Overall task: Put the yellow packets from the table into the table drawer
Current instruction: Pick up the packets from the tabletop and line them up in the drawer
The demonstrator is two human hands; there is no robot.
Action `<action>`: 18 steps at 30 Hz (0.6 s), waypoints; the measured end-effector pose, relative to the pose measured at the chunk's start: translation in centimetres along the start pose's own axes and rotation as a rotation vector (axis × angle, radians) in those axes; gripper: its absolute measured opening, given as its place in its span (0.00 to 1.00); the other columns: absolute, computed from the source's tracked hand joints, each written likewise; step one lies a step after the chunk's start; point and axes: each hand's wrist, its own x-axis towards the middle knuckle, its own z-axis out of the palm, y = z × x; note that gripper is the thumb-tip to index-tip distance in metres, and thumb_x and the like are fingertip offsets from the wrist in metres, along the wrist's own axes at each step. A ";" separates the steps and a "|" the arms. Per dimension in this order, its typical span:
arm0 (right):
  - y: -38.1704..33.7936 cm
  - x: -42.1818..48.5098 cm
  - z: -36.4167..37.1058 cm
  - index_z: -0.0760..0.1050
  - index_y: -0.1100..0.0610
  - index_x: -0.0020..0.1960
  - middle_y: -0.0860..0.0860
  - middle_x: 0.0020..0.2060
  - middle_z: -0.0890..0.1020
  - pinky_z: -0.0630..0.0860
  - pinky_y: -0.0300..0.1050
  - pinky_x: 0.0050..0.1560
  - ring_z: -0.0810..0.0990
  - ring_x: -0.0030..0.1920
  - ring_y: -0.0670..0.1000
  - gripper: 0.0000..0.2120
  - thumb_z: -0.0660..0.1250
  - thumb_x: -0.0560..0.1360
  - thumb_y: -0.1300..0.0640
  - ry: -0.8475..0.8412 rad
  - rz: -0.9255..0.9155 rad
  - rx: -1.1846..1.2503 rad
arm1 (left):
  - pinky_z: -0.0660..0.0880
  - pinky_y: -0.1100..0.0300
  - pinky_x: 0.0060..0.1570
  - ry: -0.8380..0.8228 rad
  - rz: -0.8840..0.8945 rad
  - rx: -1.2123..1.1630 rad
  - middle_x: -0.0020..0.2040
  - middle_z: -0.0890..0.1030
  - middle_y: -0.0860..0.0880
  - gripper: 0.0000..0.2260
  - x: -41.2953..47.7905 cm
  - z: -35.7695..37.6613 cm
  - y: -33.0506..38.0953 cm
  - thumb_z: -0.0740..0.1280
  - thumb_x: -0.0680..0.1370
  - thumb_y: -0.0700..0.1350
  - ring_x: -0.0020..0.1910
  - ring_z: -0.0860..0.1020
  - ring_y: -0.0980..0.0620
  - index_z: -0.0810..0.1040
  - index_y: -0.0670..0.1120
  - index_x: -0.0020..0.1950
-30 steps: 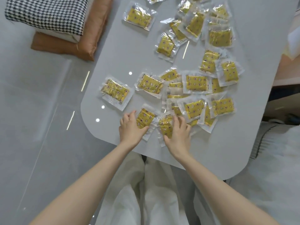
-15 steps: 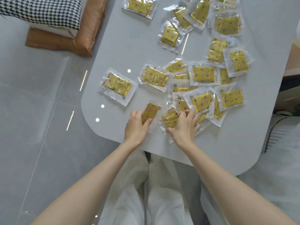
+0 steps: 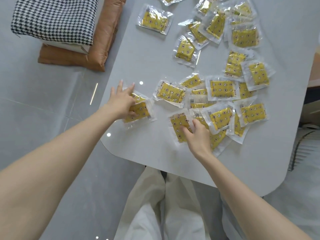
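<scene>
Packets spread across bench, both hands on them

Head view: yellow packets [image 3: 221, 89] lie scattered over the pale grey bench [image 3: 149, 66], many overlapping in a loose heap toward the right and far side. Each is a flat yellow sachet printed with small stars, moons and flowers, sealed inside a clear wrapper with a wide see-through border. Some wrappers crinkle and catch the light.

The left hand [image 3: 122, 101] lies palm down near the bench's left edge. Its fingers are straight and splayed, with the fingertips [image 3: 133, 85] reaching onto bare bench. Under it is an overlapping pair [image 3: 141, 110] of packets, set apart from the heap, and the thumb lies across the nearer one of the two.

The right hand [image 3: 197, 135] is near the front of the heap with its fingers curled downward. It pinches the right border of the front packet [image 3: 178, 125], which lies flat on the bench, its thumb on the yellow face. Other packets are touching this hand on its right side. The two hands are well apart.

Off the bench, at far left, a black-and-white checked cushion [image 3: 53, 19] lies on a tan cushion [image 3: 100, 49] on the grey floor [image 3: 43, 101]. Pale trousers [image 3: 164, 205] show below the bench's near edge.
</scene>
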 end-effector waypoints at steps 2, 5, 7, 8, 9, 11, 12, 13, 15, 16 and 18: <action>-0.8 0.3 -0.4 0.71 0.58 0.42 0.48 0.36 0.77 0.67 0.41 0.34 0.72 0.36 0.49 0.09 0.66 0.77 0.55 -0.021 -0.019 0.049 | 0.44 0.34 0.71 -0.039 0.006 0.046 0.78 0.47 0.45 0.16 0.6 0.3 -0.1 0.71 0.72 0.56 0.77 0.43 0.39 0.80 0.45 0.50; -1.3 0.8 -0.6 0.65 0.53 0.36 0.45 0.31 0.69 0.60 0.38 0.31 0.66 0.33 0.45 0.15 0.66 0.78 0.55 -0.024 -0.001 0.055 | 0.43 0.32 0.70 0.039 0.026 0.124 0.70 0.62 0.45 0.20 0.8 0.8 -0.2 0.70 0.71 0.58 0.73 0.55 0.45 0.80 0.46 0.56; -1.7 1.0 -0.5 0.68 0.57 0.38 0.50 0.34 0.73 0.62 0.42 0.34 0.68 0.35 0.48 0.12 0.66 0.77 0.53 -0.029 0.016 0.068 | 0.41 0.33 0.71 0.080 0.030 0.160 0.63 0.66 0.47 0.21 0.8 0.8 -0.1 0.69 0.72 0.59 0.69 0.61 0.46 0.79 0.47 0.58; -1.9 1.1 -0.5 0.68 0.57 0.38 0.50 0.34 0.73 0.62 0.43 0.34 0.67 0.35 0.48 0.13 0.66 0.77 0.53 -0.027 0.027 0.070 | 0.41 0.34 0.71 0.079 0.031 0.171 0.62 0.67 0.47 0.22 0.8 0.8 -0.1 0.68 0.72 0.59 0.68 0.63 0.47 0.79 0.46 0.59; -2.1 1.3 -0.4 0.65 0.56 0.37 0.49 0.32 0.70 0.60 0.43 0.33 0.65 0.34 0.47 0.15 0.66 0.77 0.53 -0.022 0.038 0.070 | 0.41 0.35 0.71 0.072 0.034 0.178 0.62 0.68 0.47 0.22 0.8 0.7 -0.1 0.67 0.73 0.59 0.67 0.65 0.46 0.78 0.46 0.60; -2.5 1.4 -0.1 0.61 0.56 0.36 0.48 0.32 0.66 0.58 0.43 0.33 0.61 0.33 0.48 0.17 0.66 0.77 0.53 -0.029 0.045 0.064 | 0.46 0.40 0.72 0.078 0.027 0.157 0.61 0.71 0.46 0.21 0.6 0.6 -0.3 0.66 0.74 0.60 0.64 0.69 0.45 0.77 0.46 0.59; -2.7 1.4 -0.1 0.64 0.59 0.38 0.50 0.33 0.67 0.60 0.44 0.35 0.63 0.35 0.49 0.16 0.66 0.77 0.52 -0.039 0.046 0.071 | 0.53 0.44 0.71 0.095 0.013 0.118 0.59 0.73 0.46 0.20 0.4 0.7 -0.3 0.66 0.74 0.59 0.61 0.71 0.45 0.77 0.46 0.57; -2.7 1.4 0.1 0.68 0.62 0.41 0.51 0.35 0.70 0.62 0.45 0.36 0.65 0.36 0.49 0.15 0.66 0.77 0.51 -0.042 0.046 0.087 | 0.60 0.49 0.67 0.120 -0.003 0.060 0.57 0.75 0.46 0.18 0.0 0.9 -0.2 0.66 0.74 0.58 0.58 0.73 0.45 0.77 0.46 0.56; -3.1 1.1 0.2 0.72 0.63 0.47 0.53 0.39 0.75 0.66 0.46 0.38 0.69 0.39 0.50 0.14 0.66 0.77 0.51 -0.040 0.067 0.108 | 0.67 0.55 0.50 0.167 -0.030 -0.094 0.54 0.77 0.44 0.16 -1.2 1.8 0.1 0.66 0.75 0.55 0.54 0.75 0.43 0.76 0.45 0.54; -3.4 0.8 0.1 0.73 0.63 0.49 0.54 0.40 0.77 0.69 0.47 0.39 0.72 0.40 0.51 0.14 0.67 0.77 0.51 -0.043 0.085 0.127 | 0.66 0.56 0.44 0.188 -0.042 -0.184 0.52 0.77 0.44 0.14 -2.1 2.2 0.4 0.66 0.76 0.54 0.53 0.76 0.42 0.75 0.44 0.54; -4.5 0.1 -0.4 0.74 0.63 0.51 0.57 0.44 0.80 0.75 0.52 0.46 0.75 0.43 0.52 0.14 0.68 0.76 0.51 -0.059 0.121 0.198 | 0.64 0.57 0.39 0.227 -0.095 -0.402 0.49 0.77 0.44 0.09 -3.8 2.5 1.0 0.66 0.76 0.51 0.51 0.76 0.41 0.73 0.46 0.49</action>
